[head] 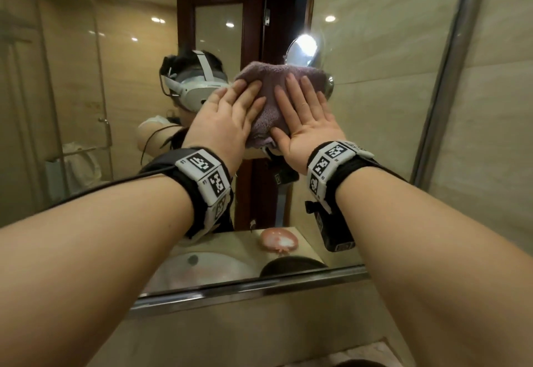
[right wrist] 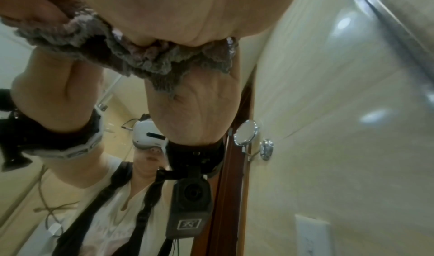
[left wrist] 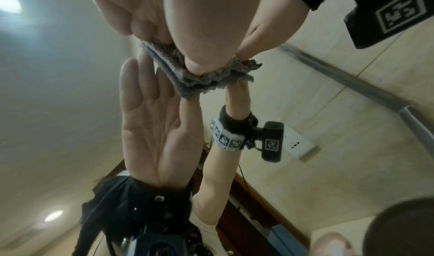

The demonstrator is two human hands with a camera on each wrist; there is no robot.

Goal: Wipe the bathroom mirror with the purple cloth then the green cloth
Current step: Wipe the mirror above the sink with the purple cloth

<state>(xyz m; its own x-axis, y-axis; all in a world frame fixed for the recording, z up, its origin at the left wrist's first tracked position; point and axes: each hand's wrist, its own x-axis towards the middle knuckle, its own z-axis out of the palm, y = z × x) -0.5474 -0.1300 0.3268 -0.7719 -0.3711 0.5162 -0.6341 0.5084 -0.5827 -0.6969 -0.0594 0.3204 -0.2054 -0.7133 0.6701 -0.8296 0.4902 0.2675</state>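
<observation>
The folded purple cloth [head: 269, 98] lies flat against the bathroom mirror [head: 375, 124] at about head height. My left hand [head: 227, 118] presses its left part with straight fingers. My right hand [head: 305, 118] presses its right part, fingers straight and spread. In the left wrist view the purple cloth [left wrist: 199, 76] is squeezed between my left hand [left wrist: 145, 16] and the glass, and both hands show reflected below it. In the right wrist view the cloth's lower edge [right wrist: 140, 59] bunches under my right palm [right wrist: 187, 9]. No green cloth is in view.
A metal frame strip [head: 253, 286] runs along the mirror's lower edge and another [head: 444, 72] up its right side. The reflection holds a round swivel mirror [head: 302, 51], a white sink [head: 202, 268], a pink dish [head: 279, 240] and a dark door.
</observation>
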